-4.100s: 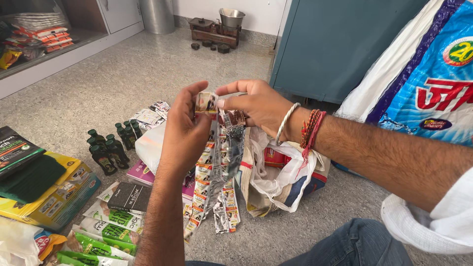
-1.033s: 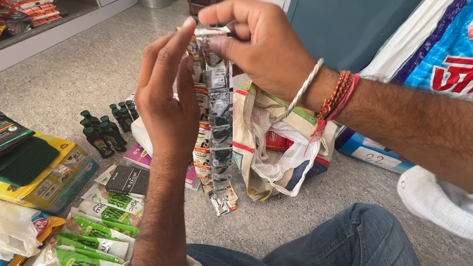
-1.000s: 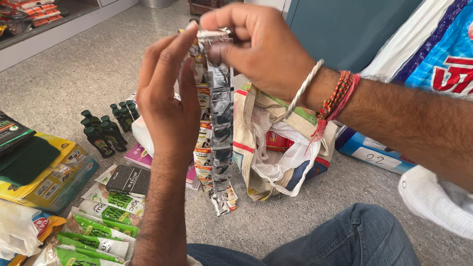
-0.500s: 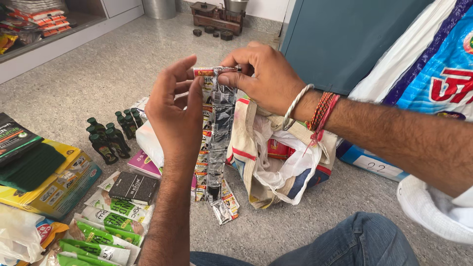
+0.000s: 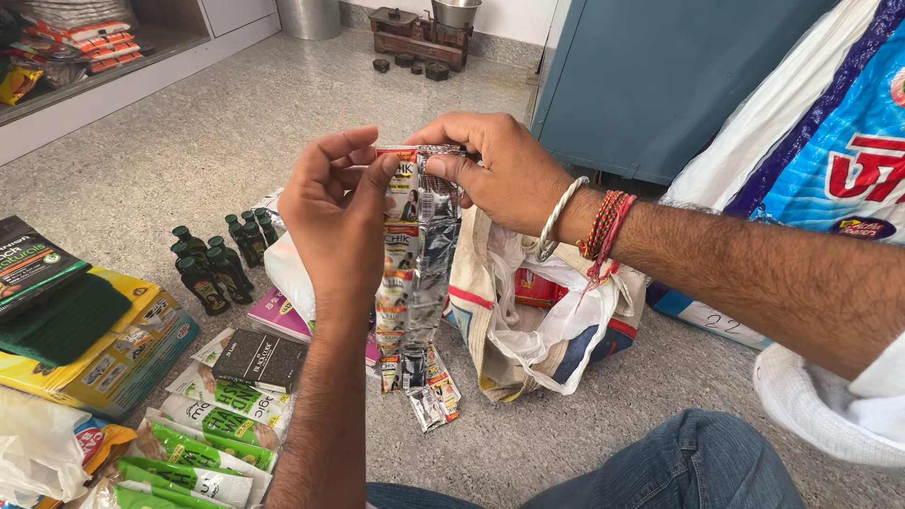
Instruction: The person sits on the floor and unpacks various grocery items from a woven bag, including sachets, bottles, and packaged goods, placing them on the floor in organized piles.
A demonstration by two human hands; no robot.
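My left hand [image 5: 335, 212] and my right hand [image 5: 495, 170] both pinch the top of a hanging strip of small foil sachets [image 5: 419, 273]. The strip is silver and dark with printed pictures. It dangles down between my hands, and its lower end [image 5: 424, 386] rests on the grey stone floor. My right wrist wears a white bangle and red threads [image 5: 589, 221]. Just behind the strip lies an open cloth and plastic bag [image 5: 547, 320] with red packets inside.
Several small dark green bottles [image 5: 212, 264] stand at the left. Green pouches [image 5: 203, 434], a black packet [image 5: 259, 358], a pink packet [image 5: 283, 316] and a yellow pack with a green pad [image 5: 85, 330] lie nearby. A blue cabinet [image 5: 679, 85] and a printed sack [image 5: 830, 160] stand at the right.
My hands have lowered the top of the sachet strip from high in view to mid-frame. The strip's lower end has come down onto the floor. Both hands keep their grip.
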